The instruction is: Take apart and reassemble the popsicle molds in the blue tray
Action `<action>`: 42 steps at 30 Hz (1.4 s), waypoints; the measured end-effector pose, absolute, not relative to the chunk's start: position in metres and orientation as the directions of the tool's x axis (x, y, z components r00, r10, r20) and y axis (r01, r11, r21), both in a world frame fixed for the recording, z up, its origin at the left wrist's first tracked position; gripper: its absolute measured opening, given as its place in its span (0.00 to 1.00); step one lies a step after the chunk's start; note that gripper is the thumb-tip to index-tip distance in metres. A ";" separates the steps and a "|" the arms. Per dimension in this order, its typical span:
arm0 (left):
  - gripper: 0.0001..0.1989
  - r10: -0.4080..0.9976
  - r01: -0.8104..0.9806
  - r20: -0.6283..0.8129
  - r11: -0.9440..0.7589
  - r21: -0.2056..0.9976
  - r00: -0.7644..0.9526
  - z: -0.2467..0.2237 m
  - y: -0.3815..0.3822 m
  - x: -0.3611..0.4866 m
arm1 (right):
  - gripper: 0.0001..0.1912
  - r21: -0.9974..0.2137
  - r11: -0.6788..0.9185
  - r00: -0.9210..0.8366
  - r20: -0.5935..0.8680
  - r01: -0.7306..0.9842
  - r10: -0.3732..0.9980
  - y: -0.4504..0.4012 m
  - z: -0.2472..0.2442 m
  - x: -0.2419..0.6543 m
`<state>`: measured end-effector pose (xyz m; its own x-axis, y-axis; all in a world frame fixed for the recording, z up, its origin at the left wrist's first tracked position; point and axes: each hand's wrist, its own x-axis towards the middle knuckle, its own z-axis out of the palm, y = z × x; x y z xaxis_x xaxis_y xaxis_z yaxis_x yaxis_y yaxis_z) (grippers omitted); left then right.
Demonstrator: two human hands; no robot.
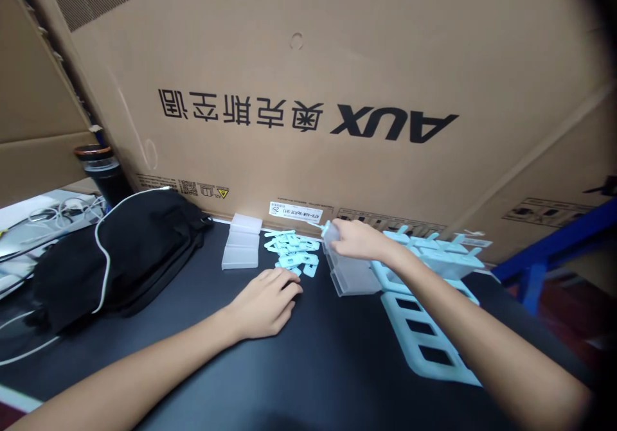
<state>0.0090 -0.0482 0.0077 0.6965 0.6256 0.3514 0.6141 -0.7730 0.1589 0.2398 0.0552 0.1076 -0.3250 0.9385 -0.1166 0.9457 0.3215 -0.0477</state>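
My right hand (pixel 359 239) is closed around a small translucent plastic container (pixel 330 237) with a light blue top, tilted above the table. Just below it lie more translucent containers (pixel 355 275). My left hand (pixel 266 299) rests on the table with fingers loosely bent and nothing visible in them. Its fingertips reach the near edge of a heap of flat light blue slotted plastic pieces (pixel 292 248). To the right, partly behind my right forearm, are a light blue slotted frame (pixel 407 347) and light blue lidded containers (pixel 441 254) with upright tabs.
Left of the heap, clear plastic containers (pixel 242 245) stand side by side. A black bag (pixel 120 251) with a white cable lies on the dark table (pixel 318 379); a dark bottle (pixel 108 174) is behind it. A large cardboard box (pixel 270 45) walls off the back. A blue metal beam (pixel 535 264) stands right.
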 end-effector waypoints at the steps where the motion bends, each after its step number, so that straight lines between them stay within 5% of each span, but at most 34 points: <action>1: 0.12 0.619 0.611 0.353 -0.777 0.150 0.701 0.008 -0.049 0.009 | 0.23 -0.018 0.328 -0.328 -0.139 0.944 0.935 0.061 0.108 0.233; 6: 0.10 0.589 0.603 0.332 -0.795 0.070 0.737 0.009 -0.047 0.009 | 0.45 0.026 0.345 -0.326 -0.271 0.938 0.906 0.071 0.121 0.212; 13: 0.12 0.536 0.555 0.274 -0.832 0.012 0.798 0.010 -0.047 0.010 | 0.45 0.116 0.314 -0.292 -0.173 0.942 0.941 0.069 0.121 0.198; 25: 0.11 0.513 0.542 0.274 -0.839 -0.039 0.814 0.011 -0.049 0.013 | 0.52 -0.007 0.354 -0.354 -0.081 0.935 0.932 0.067 0.116 0.200; 31: 0.09 0.356 0.446 0.415 -0.884 -0.142 0.837 0.022 -0.026 -0.017 | 0.38 -0.034 0.393 -0.395 -0.084 0.919 0.915 0.066 0.116 0.207; 36: 0.07 0.582 0.847 0.686 -0.524 -0.094 0.436 0.029 0.011 -0.090 | 0.24 -0.118 0.560 -0.572 -0.141 0.820 0.808 0.057 0.108 0.195; 39: 0.08 0.680 0.961 0.696 -0.274 -0.048 0.229 0.026 0.022 -0.115 | 0.21 -0.170 0.677 -0.688 -0.007 0.716 0.726 0.052 0.098 0.175; 42: 0.07 0.745 0.974 0.644 -0.226 -0.003 0.175 0.019 0.025 -0.117 | 0.17 -0.189 0.760 -0.728 0.217 0.622 0.650 0.052 0.086 0.150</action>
<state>-0.1168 0.0246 0.0192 0.1748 0.7451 0.6437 0.9740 -0.2263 -0.0026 0.1501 0.0521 0.0859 -0.7284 0.6500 0.2167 0.6218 0.7600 -0.1892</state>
